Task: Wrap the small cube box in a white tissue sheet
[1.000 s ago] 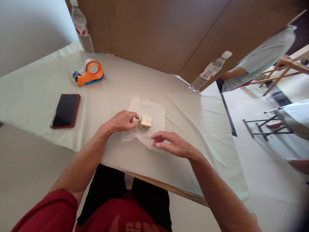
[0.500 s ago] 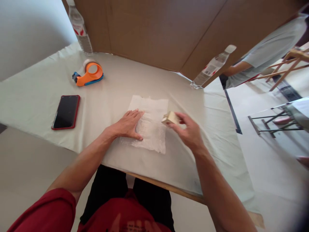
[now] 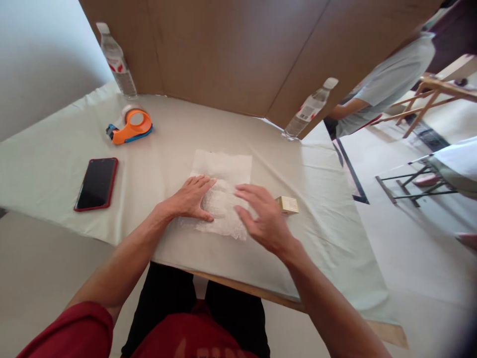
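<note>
A sheet of bubble wrap (image 3: 223, 166) lies on the cloth-covered table, its near part looking doubled or crumpled. My left hand (image 3: 192, 199) rests on its left side with the fingers stretched out and the thumb apart. Over the right side of the wrap is my right hand (image 3: 263, 214), fingers and thumb spread, holding nothing; whether it touches the wrap I cannot tell. Just right of that hand a small pale yellow box (image 3: 288, 205) sits on the table, its left end partly hidden behind the hand.
An orange tape dispenser (image 3: 132, 127) and a phone with a red edge (image 3: 96, 184) lie to the left. Water bottles stand at the back left (image 3: 117, 62) and back right (image 3: 309, 109), by a cardboard panel (image 3: 223, 54). Beyond it, at right, a person in a grey sleeve (image 3: 391, 69) is visible.
My right hand has let go of the small box, which now sits on the table to the right, and has moved over the bubble wrap. My left hand stays on the wrap.
</note>
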The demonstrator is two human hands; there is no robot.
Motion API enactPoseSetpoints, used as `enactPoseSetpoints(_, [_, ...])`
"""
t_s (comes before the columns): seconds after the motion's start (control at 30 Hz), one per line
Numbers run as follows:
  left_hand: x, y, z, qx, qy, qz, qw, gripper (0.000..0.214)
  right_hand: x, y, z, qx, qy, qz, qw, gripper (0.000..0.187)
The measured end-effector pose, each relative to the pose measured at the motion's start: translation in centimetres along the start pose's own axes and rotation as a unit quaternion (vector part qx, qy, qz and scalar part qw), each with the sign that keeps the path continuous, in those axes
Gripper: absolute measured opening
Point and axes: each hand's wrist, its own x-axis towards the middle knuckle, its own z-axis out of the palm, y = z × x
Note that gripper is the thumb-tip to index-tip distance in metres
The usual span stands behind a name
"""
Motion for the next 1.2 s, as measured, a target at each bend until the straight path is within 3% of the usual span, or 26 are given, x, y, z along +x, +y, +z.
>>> enactPoseSetpoints(0.07, [0.0, 0.1, -0.1, 0.006, -0.003, -0.005, 1.0, 0.121, 1.6, 0.4, 2.6, 0.001, -0.086, -0.022, 0.996, 0.039])
enactPoseSetpoints(0.13, [0.0, 0.2, -0.1, 0.012, -0.002, -0.007, 1.0, 0.12, 2.6, 2.2, 4.9, -0.036, -0.137, 0.005, 0.99, 0.045])
enactPoseSetpoints(0.23, [0.0, 0.0, 0.1, 0.024, -0.001, -0.02, 1.0, 0.123, 2.6, 5.8, 6.6, -0.105, -0.138, 0.091, 0.981, 0.046])
enactPoseSetpoints(0.3, [-0.1, -0.2, 0.3, 0.028, -0.001, -0.033, 0.999, 0.127, 2.0, 7.5, 6.9, -0.117, -0.128, 0.101, 0.98, 0.049])
enactPoseSetpoints(0.53, [-0.1, -0.3, -0.2, -0.003, -0.012, -0.054, 0.998, 0.124, 1.0, 8.4, 7.2, -0.105, -0.116, 0.094, 0.983, 0.054])
enactPoseSetpoints(0.6, [-0.1, 0.0, -0.8, -0.022, 0.019, -0.058, 0.998, 0.11, 1.1, 8.4, 7.3, -0.103, -0.117, 0.098, 0.983, 0.055])
enactPoseSetpoints(0.73, [0.0, 0.3, -1.3, -0.074, 0.162, -0.011, 0.984, 0.059, 1.1, 8.5, 7.5, -0.097, -0.111, 0.096, 0.984, 0.052])
enactPoseSetpoints(0.77, [0.0, 0.3, -1.2, -0.084, 0.168, 0.009, 0.982, 0.052, 1.1, 8.5, 7.6, -0.096, -0.111, 0.095, 0.985, 0.052])
enactPoseSetpoints(0.83, [0.2, 0.2, -0.9, -0.088, 0.126, 0.043, 0.987, 0.047, 1.2, 8.4, 7.6, -0.094, -0.11, 0.098, 0.985, 0.051])
enactPoseSetpoints(0.97, [0.3, -0.2, -0.3, -0.051, 0.028, 0.061, 0.996, 0.063, 1.4, 7.8, 5.7, -0.097, -0.088, 0.109, 0.985, 0.048])
enactPoseSetpoints(1.1, [0.1, -0.5, -0.4, -0.033, 0.004, 0.068, 0.997, 0.082, -0.2, 8.1, 0.4, -0.126, -0.072, 0.096, 0.985, 0.048])
enactPoseSetpoints(1.2, [-0.1, -0.5, -0.5, -0.026, -0.011, 0.072, 0.997, 0.087, -2.8, 9.8, -3.3, -0.158, -0.116, 0.152, 0.969, 0.062])
